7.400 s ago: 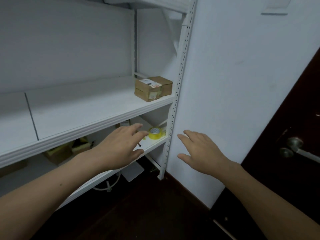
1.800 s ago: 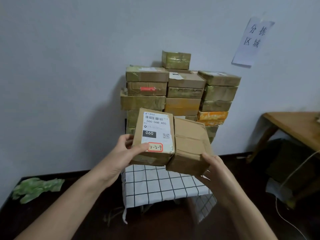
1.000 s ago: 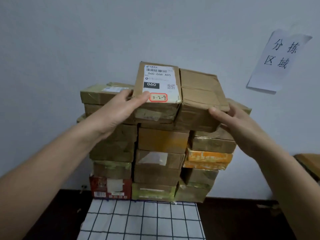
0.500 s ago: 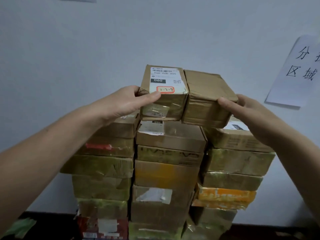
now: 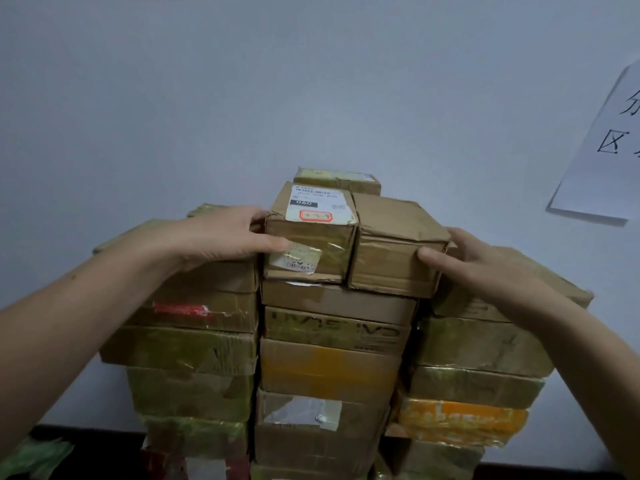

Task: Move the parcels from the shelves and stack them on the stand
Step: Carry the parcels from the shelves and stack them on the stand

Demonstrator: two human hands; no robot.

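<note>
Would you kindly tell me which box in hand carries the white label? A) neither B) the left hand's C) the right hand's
B: the label tops the left box, held by the left hand; the right box, in the right hand, is plain.

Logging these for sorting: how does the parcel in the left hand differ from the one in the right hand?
The labelled parcel carries a white shipping label with a red-framed sticker on top; the plain parcel's top is bare. The labelled parcel's front shows shiny tape and a small sticker; the plain parcel's front is only creased cardboard. Both are brown, similar in size, and touch side by side atop the stack.
</note>
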